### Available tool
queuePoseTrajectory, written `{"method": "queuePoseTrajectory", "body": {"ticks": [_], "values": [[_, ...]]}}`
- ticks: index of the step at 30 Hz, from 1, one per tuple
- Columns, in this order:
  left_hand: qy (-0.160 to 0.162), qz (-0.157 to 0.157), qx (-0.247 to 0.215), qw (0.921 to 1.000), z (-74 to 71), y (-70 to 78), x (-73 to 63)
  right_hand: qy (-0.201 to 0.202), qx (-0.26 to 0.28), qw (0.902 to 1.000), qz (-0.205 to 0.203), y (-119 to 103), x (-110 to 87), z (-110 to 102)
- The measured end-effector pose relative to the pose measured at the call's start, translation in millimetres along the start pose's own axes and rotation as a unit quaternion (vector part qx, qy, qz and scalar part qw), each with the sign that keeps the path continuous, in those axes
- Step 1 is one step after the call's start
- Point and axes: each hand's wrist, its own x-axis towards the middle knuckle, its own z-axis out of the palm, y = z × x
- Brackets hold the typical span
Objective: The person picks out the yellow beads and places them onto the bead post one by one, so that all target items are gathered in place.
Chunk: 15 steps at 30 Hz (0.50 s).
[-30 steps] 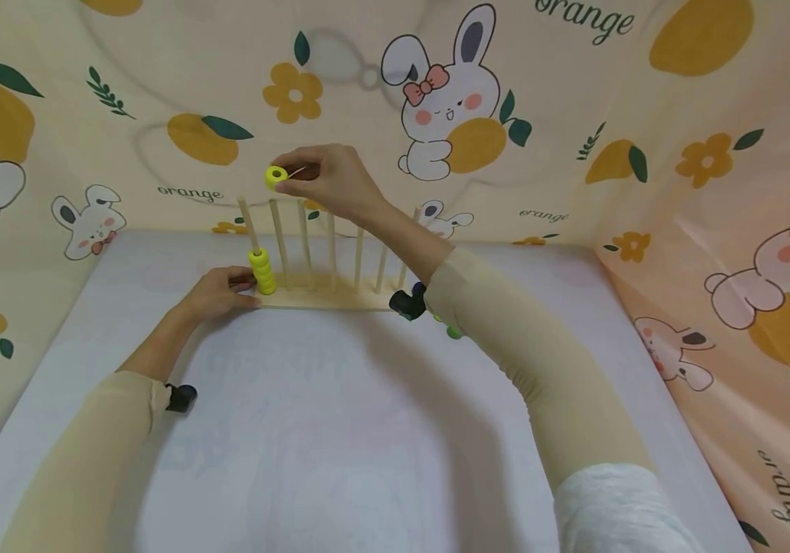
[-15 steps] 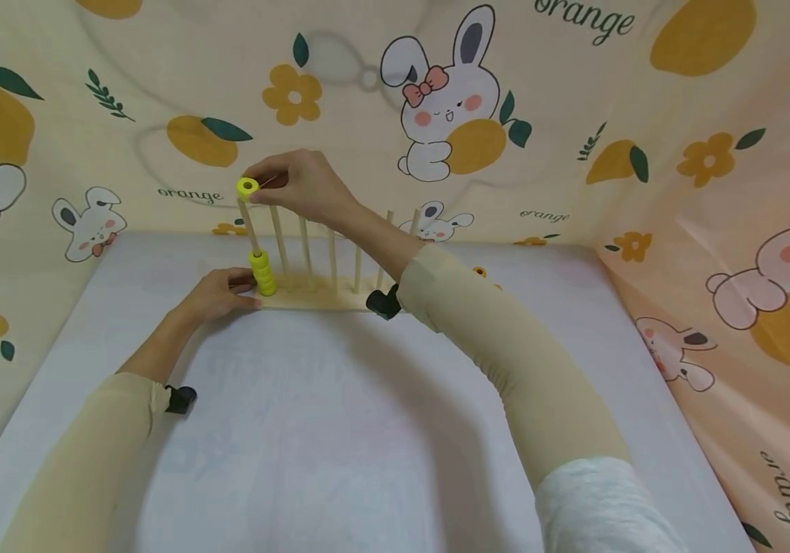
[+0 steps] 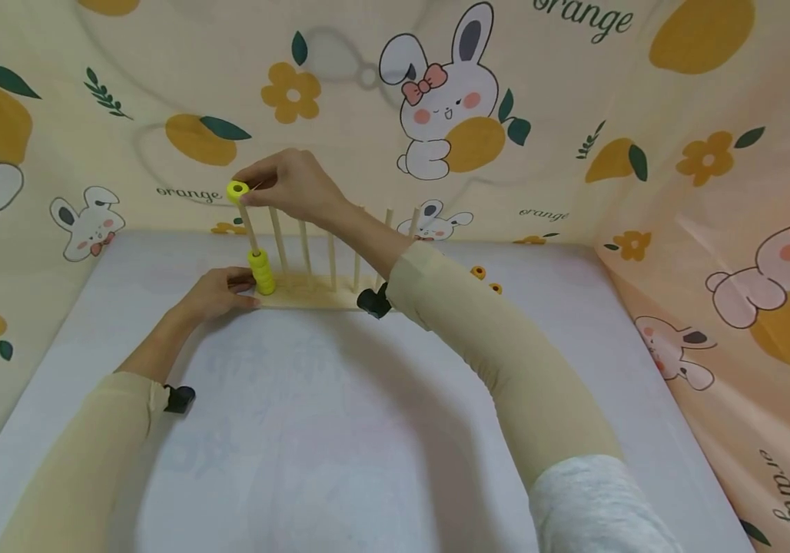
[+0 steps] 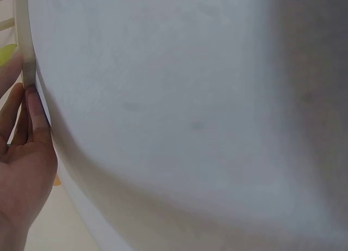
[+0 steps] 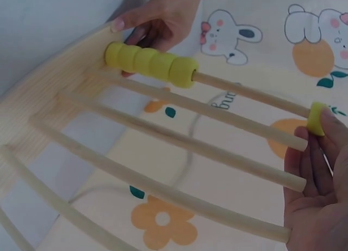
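A wooden bead rack with a flat base [image 3: 315, 299] and a row of upright pegs stands at the back of the table. Several yellow beads [image 3: 263, 274] are stacked at the bottom of its leftmost peg [image 3: 250, 230]. My right hand [image 3: 298, 184] pinches another yellow bead [image 3: 233, 197] at that peg's top; in the right wrist view this bead [image 5: 315, 119] meets the peg's tip. At the rack's left end my left hand [image 3: 218, 294] grips the base, its thumb [image 5: 124, 22] on the edge and other fingers beside the bead stack. The right forearm hides some pegs.
Two orange beads [image 3: 479, 272] lie on the white tabletop [image 3: 284, 430] right of the rack, partly beside the right sleeve [image 3: 506, 361]. A printed cloth [image 3: 340, 46] hangs close behind the rack and along both sides.
My right hand has moved left and slightly down, bringing the yellow bead from above the second peg to the leftmost peg's tip. The left hand stays on the base. Orange beads came into view.
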Motion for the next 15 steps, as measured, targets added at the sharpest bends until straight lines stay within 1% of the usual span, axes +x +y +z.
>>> {"method": "queuePoseTrajectory", "body": {"ticks": [5,11,15], "values": [[-0.004,-0.005,0.004,1.0,1.0,1.7,-1.5,-0.024,-0.019,0.9994,0.017,-1.4,1.1,2.2],[-0.002,-0.005,0.004,1.0,-0.1,4.7,-2.8,-0.027,-0.023,0.9993,0.012,-0.5,3.7,2.0],[-0.004,-0.008,0.005,0.9999,-0.9,4.3,-3.4,-0.035,-0.022,0.999,0.013,0.1,5.1,2.1]]}}
